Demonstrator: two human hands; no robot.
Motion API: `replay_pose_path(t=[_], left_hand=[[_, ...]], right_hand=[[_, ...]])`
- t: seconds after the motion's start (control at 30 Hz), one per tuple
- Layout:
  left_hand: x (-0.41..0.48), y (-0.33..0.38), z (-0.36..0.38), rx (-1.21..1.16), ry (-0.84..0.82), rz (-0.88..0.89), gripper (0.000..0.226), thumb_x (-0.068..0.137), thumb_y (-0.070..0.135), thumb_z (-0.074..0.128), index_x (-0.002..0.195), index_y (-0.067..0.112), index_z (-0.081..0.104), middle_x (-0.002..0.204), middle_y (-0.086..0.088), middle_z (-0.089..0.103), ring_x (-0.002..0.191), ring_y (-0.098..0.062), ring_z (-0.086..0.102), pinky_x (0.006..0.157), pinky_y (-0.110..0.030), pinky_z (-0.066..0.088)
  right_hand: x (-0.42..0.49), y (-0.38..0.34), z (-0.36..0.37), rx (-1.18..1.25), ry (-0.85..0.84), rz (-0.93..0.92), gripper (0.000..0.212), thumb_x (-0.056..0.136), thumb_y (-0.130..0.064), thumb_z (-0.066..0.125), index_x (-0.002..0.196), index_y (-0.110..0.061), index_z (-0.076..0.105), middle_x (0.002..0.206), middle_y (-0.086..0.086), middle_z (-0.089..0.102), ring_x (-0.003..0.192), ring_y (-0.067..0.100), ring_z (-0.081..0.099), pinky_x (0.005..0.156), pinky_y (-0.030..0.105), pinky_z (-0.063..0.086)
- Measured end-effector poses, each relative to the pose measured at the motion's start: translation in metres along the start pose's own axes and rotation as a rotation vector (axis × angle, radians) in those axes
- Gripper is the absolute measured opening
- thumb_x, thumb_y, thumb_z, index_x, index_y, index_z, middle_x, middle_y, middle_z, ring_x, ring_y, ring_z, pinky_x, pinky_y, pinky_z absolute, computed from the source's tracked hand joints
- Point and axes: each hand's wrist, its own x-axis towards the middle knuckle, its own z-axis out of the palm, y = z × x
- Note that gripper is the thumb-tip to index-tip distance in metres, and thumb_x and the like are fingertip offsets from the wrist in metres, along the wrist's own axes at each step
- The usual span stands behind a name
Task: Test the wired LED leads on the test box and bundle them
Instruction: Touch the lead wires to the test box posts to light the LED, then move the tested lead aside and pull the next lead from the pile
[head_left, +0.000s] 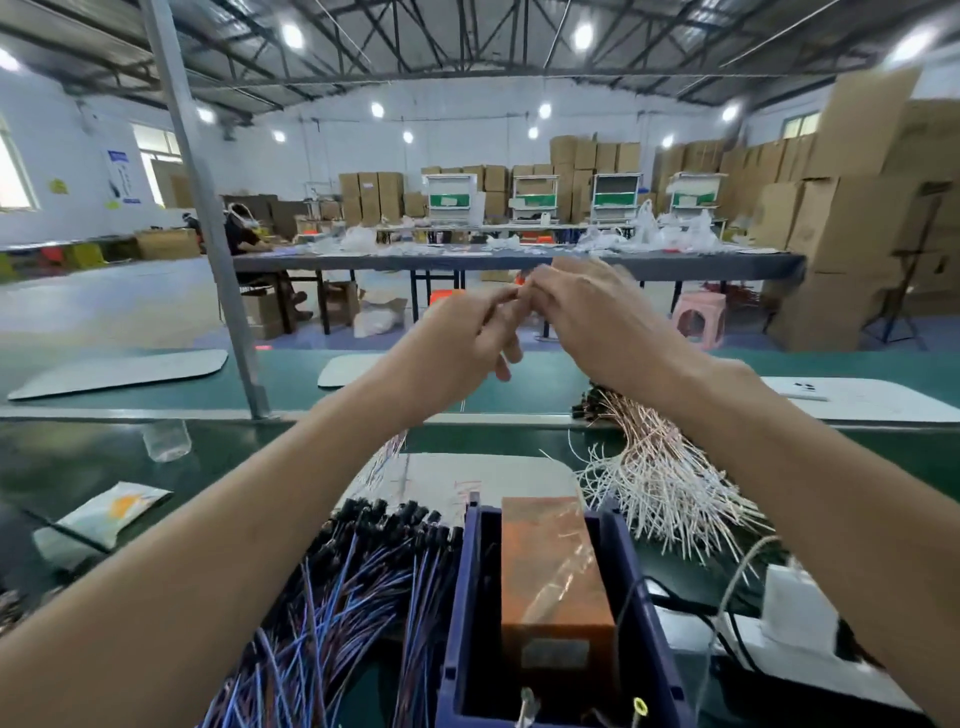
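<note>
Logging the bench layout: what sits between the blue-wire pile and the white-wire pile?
Head view: between the blue-wire pile and the white-wire pile stands a dark blue bin holding an orange box.

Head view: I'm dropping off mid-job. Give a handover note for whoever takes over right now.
Left hand and right hand: raised in front, fingertips meeting; what they pinch is too blurred to tell.
Orange test box: inside the blue bin.
Blue leads: loose pile left of the bin.
White and copper leads: loose pile right of it.
Done: no finished bundle visible.
Left: both piles apparently need testing and bundling.
</note>
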Motion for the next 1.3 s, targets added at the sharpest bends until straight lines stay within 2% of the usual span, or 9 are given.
replay_pose_path(t=[0.17,0.23,0.33,0.4,0.5,0.63,0.83,1.13,1.3], left_hand=[[0.04,-0.063,0.018,0.076,0.108,-0.03,0.025,0.108,0.021,0.044,0.099,0.019,0.067,0.057,0.013,0.054,0.047,0.0,0.048,0.047,-0.017,0.038],[0.056,-0.094,0.032,0.153,0.21,-0.106,0.029,0.107,0.02,0.041,0.1,0.015,0.069,0.068,0.019,0.06,0.059,0.004,0.054,0.054,-0.011,0.035],[0.08,-0.144,0.07,0.091,0.303,-0.377,0.035,0.108,0.021,0.037,0.11,0.004,0.068,0.097,-0.008,0.071,0.087,-0.025,0.063,0.073,-0.031,0.044],[0.083,-0.177,0.1,0.04,0.206,-0.603,0.04,0.108,0.027,0.037,0.119,-0.001,0.063,0.106,-0.019,0.07,0.099,-0.035,0.066,0.08,-0.038,0.048],[0.069,-0.213,0.13,0.216,-0.176,-0.759,0.058,0.109,0.042,0.034,0.128,-0.009,0.056,0.132,-0.031,0.058,0.123,-0.042,0.056,0.098,-0.041,0.044],[0.039,-0.236,0.12,0.217,-0.387,-0.694,0.046,0.108,0.04,0.037,0.1,0.003,0.063,0.111,-0.022,0.069,0.104,-0.035,0.066,0.081,-0.036,0.047],[0.002,-0.225,0.053,0.173,-0.404,-0.656,0.031,0.107,0.039,0.041,0.098,0.018,0.062,0.103,0.002,0.07,0.087,-0.012,0.068,0.067,-0.026,0.048],[-0.076,-0.139,-0.035,0.22,-0.389,-0.55,0.026,0.106,0.042,0.046,0.096,0.027,0.064,0.102,0.004,0.073,0.084,-0.009,0.072,0.076,-0.029,0.058],[-0.138,-0.08,-0.032,0.231,-0.388,-0.526,0.031,0.105,0.041,0.047,0.104,0.017,0.067,0.094,-0.001,0.073,0.078,-0.012,0.072,0.072,-0.03,0.062]], right_hand=[[0.051,0.06,0.025,-0.126,0.134,0.116,0.024,0.103,-0.022,0.057,0.124,-0.016,0.065,0.13,0.008,0.06,0.123,0.028,0.051,0.105,0.041,0.034],[0.068,0.073,0.037,-0.103,0.057,0.23,0.047,0.101,-0.032,0.059,0.144,-0.015,0.048,0.145,0.013,0.045,0.136,0.031,0.041,0.118,0.045,0.027],[0.054,0.076,0.06,0.04,0.064,0.27,0.054,0.104,-0.031,0.053,0.152,-0.017,0.034,0.149,0.015,0.037,0.139,0.031,0.038,0.118,0.046,0.025],[0.019,0.074,0.079,0.009,0.022,0.219,0.049,0.103,-0.026,0.049,0.15,-0.017,0.036,0.147,0.013,0.04,0.135,0.031,0.041,0.113,0.045,0.03],[-0.035,0.083,0.101,-0.079,-0.158,0.18,0.051,0.104,-0.027,0.048,0.152,-0.017,0.034,0.148,0.012,0.038,0.135,0.032,0.041,0.117,0.047,0.026],[-0.069,0.101,0.114,-0.095,-0.249,0.282,0.053,0.104,-0.026,0.046,0.155,-0.019,0.032,0.151,0.01,0.036,0.137,0.031,0.04,0.12,0.045,0.024],[-0.063,0.072,0.104,0.048,-0.254,0.357,0.053,0.104,-0.023,0.045,0.155,-0.018,0.032,0.152,0.011,0.036,0.138,0.031,0.038,0.118,0.043,0.027],[-0.049,-0.015,0.033,0.151,-0.24,0.312,0.049,0.105,-0.023,0.044,0.153,-0.016,0.037,0.151,0.015,0.04,0.139,0.033,0.037,0.114,0.045,0.029],[-0.063,-0.064,-0.007,0.191,-0.162,0.251,0.048,0.104,-0.024,0.046,0.151,-0.019,0.039,0.147,0.011,0.045,0.136,0.029,0.039,0.113,0.043,0.03]])
